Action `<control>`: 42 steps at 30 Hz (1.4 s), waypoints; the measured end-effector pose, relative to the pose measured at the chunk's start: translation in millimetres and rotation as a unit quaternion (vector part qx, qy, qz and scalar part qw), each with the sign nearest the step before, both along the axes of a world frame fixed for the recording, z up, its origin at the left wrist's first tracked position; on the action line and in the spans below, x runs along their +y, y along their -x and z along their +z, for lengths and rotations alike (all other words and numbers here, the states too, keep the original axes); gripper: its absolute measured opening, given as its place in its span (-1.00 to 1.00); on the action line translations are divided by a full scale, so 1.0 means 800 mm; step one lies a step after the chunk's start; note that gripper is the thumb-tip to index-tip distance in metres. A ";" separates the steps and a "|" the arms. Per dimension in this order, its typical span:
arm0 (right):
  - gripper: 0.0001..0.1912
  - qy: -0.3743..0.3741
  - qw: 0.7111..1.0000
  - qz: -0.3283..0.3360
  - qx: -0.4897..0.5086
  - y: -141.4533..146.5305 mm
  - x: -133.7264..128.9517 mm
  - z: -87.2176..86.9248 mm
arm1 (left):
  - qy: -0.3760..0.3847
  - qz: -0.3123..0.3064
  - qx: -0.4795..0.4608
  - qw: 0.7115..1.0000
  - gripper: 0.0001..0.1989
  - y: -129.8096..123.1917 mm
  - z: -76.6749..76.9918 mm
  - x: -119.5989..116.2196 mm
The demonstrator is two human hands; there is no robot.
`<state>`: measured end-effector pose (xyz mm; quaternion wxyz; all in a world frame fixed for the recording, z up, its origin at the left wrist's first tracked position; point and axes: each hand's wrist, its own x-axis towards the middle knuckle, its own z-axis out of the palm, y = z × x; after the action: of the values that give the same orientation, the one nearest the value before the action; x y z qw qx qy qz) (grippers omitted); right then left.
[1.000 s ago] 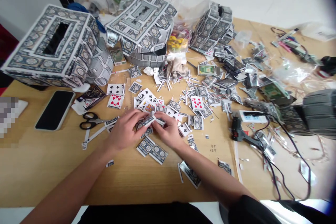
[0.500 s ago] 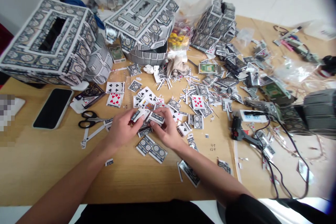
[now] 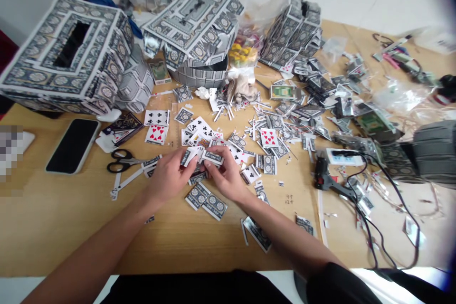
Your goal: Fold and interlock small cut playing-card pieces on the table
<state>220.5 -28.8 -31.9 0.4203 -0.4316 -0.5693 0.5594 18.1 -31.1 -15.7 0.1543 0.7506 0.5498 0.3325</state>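
Just above the table, my left hand (image 3: 170, 173) pinches a cut playing card piece (image 3: 188, 156), its white face marked with a 2. Opposite it, my right hand (image 3: 226, 175) grips another card piece (image 3: 214, 157) with a grey patterned back. The two pieces meet or overlap between my fingertips; whether they are joined I cannot tell. Beneath and in front of the hands lie patterned card pieces (image 3: 213, 205). Loose playing cards (image 3: 200, 128), some face up, spread just beyond. Black-handled scissors (image 3: 123, 160) rest to the left of my left hand, blades pointing toward it.
Boxes covered in cards (image 3: 64, 52) stand at the back left, with another card-covered box (image 3: 195, 23) beside them. A phone (image 3: 73, 146) lies at left. To the right are a glue gun (image 3: 322, 175), its black cable (image 3: 395, 190), a power strip (image 3: 344, 156) and heaped card scraps (image 3: 313, 104).
My left hand has shifted very slightly, and the piece in it is tilted a little differently. Both hands keep hold of their card pieces.
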 end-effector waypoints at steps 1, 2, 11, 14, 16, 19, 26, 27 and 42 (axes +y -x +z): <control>-0.66 0.003 1.000 0.001 0.003 0.001 0.000 -0.001 | -0.003 -0.001 0.001 1.000 -0.86 0.000 -0.001 0.000; -0.65 0.007 1.000 0.005 0.010 0.001 0.000 -0.001 | -0.004 -0.001 0.003 1.000 -0.85 -0.001 -0.002 0.000; -0.58 0.035 0.999 0.003 0.029 0.004 0.000 0.005 | -0.009 -0.033 0.000 0.999 -0.85 0.001 -0.003 -0.001; -0.60 0.030 0.999 0.001 0.024 0.004 0.000 0.005 | -0.020 -0.054 0.017 0.998 -0.84 0.002 -0.001 0.000; -0.63 0.023 0.999 0.000 0.025 0.004 0.000 0.004 | -0.026 -0.061 0.033 0.997 -0.83 0.002 -0.001 0.001; -0.66 0.009 1.000 -0.006 0.022 0.003 0.000 -0.001 | -0.030 -0.063 0.050 0.996 -0.83 0.002 -0.001 0.001; -0.64 0.005 1.000 -0.018 0.016 0.004 0.000 -0.011 | -0.028 -0.068 0.056 0.996 -0.85 0.004 0.000 0.002; -0.65 0.006 1.000 -0.018 0.015 0.004 0.001 -0.012 | -0.029 -0.073 0.058 0.995 -0.85 0.004 0.000 0.002; -0.72 -0.031 0.999 -0.025 -0.008 0.001 0.004 -0.012 | -0.032 -0.123 0.058 0.990 -0.96 0.011 0.001 0.003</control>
<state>219.6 -25.9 -41.4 0.4429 -0.4371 -0.5789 0.5270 9.4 -28.9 -14.5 0.1378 0.8351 0.4502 0.2846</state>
